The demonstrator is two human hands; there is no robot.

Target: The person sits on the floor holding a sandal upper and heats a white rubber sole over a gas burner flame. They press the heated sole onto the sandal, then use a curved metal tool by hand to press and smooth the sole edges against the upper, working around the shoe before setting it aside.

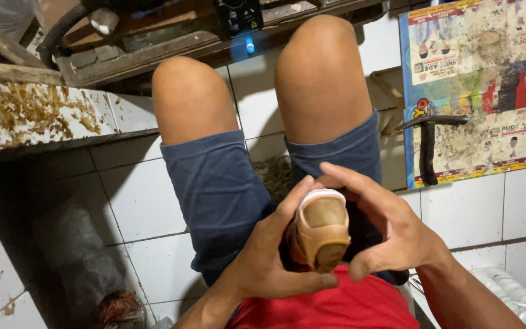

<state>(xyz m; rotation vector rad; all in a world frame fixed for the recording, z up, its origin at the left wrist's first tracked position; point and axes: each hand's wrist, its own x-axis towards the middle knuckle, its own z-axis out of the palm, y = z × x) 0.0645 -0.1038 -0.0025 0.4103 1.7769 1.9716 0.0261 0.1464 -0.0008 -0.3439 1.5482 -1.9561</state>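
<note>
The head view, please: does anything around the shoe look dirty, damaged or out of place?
Yes. The ledge at left is smeared with brown splashes, and the poster at right is stained and worn, with a hammer lying on it. The shoe, held between left hand and right hand, shows no clear damage.

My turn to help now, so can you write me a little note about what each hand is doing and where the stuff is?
Left hand: cups the tan shoe from the left, thumb along its side.
Right hand: wraps it from the right, fingers over the white toe end.
The shoe sits over the lap, sole side up, above the blue shorts.
A dark hammer lies on the printed sheet to the right, untouched.
What is done or left cannot be told.
</note>
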